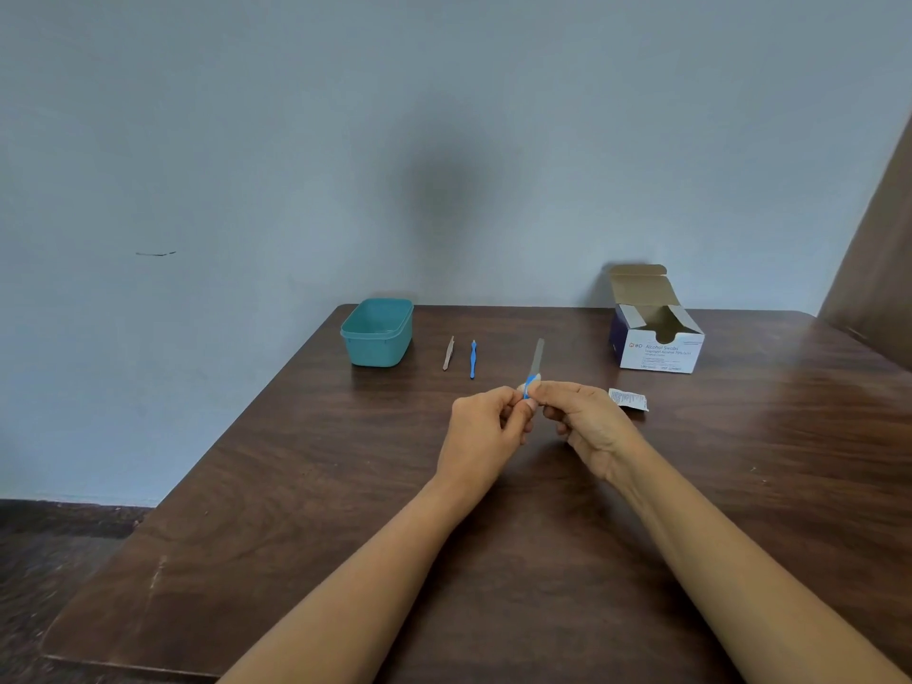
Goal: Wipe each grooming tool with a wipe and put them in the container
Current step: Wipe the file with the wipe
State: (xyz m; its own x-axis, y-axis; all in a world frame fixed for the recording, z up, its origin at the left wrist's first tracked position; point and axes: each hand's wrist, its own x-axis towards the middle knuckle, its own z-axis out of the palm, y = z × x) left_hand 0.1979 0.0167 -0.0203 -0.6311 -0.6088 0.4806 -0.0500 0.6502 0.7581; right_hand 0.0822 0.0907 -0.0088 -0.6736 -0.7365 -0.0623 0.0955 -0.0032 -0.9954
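Head view — left hand (481, 431) and right hand (592, 427) both pinch the nail file (538, 355), fingers curled

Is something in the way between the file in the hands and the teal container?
Only the tweezers and a blue tool lie flat between file and container; lifted over them, the file should pass.
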